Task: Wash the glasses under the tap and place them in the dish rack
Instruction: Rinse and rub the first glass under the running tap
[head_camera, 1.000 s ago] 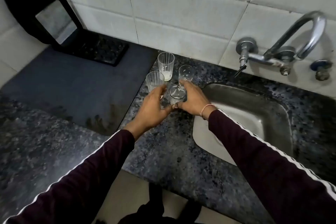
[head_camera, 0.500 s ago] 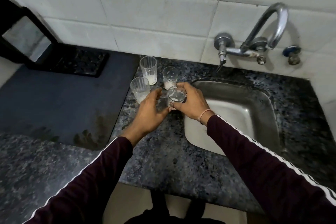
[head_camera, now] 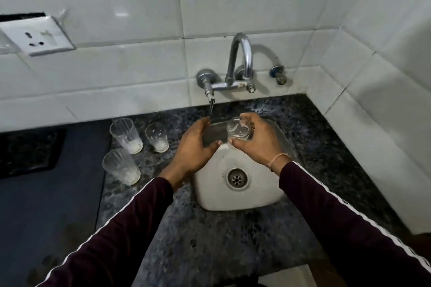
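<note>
My right hand point(head_camera: 256, 144) grips a small clear glass point(head_camera: 238, 128) with white residue, holding it over the back of the steel sink point(head_camera: 261, 196). My left hand point(head_camera: 194, 147) hovers at the sink's left rim with loosely curved fingers, holding nothing. The chrome tap point(head_camera: 233, 70) is on the wall just behind; no water runs from it. Three more glasses with milky dregs stand on the counter to the left: a tall one point(head_camera: 126, 135), a short one point(head_camera: 157, 137) and a nearer one point(head_camera: 121, 166).
Speckled dark granite counter point(head_camera: 210, 240) surrounds the sink. A dark blue mat point(head_camera: 46, 205) lies at the left. A white wall socket point(head_camera: 37, 37) sits on the tiled wall. The tiled side wall closes in on the right. No dish rack is in view.
My right hand has lifted the glass off the counter and carried it right, over the sink. The left hand followed to the sink's rim. The view has swung right.
</note>
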